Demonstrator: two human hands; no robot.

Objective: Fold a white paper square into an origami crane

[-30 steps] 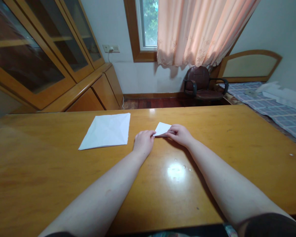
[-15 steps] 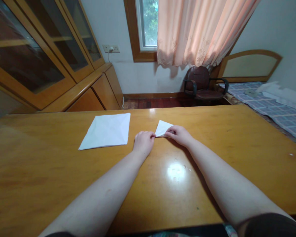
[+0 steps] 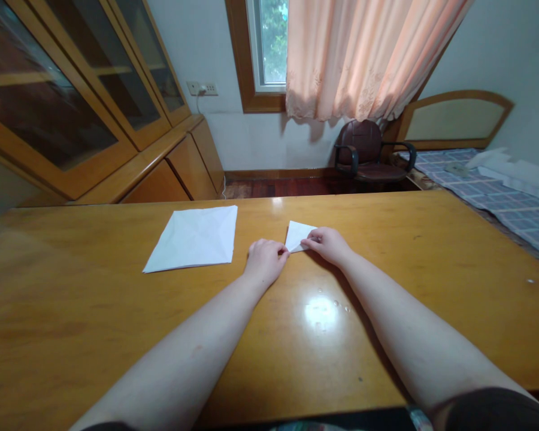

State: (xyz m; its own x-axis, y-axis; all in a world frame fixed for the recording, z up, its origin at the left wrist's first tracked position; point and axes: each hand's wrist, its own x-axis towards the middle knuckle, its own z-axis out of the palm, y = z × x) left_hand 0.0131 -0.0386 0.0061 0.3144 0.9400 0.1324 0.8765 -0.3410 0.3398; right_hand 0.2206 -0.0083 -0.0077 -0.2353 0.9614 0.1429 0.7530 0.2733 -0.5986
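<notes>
A small folded piece of white paper (image 3: 298, 231) lies near the far edge of the wooden table (image 3: 117, 335). My left hand (image 3: 266, 261) pinches its near left corner between thumb and fingertips. On the right side, my right hand (image 3: 327, 244) is closed on the paper with its fingers over the near edge, and hides that part of it. To the left of my left hand lies a larger stack of square white paper (image 3: 195, 238), touched by neither hand.
A brown armchair (image 3: 363, 149) stands beyond the table, under a pink curtain (image 3: 359, 60). Glass-fronted cabinets (image 3: 139, 114) line the left wall. A bed with a checked cover (image 3: 498, 197) is at the right.
My left hand has shifted slightly right, with the paper's near left corner. The folded paper has turned a little, while my right hand has hardly moved.
</notes>
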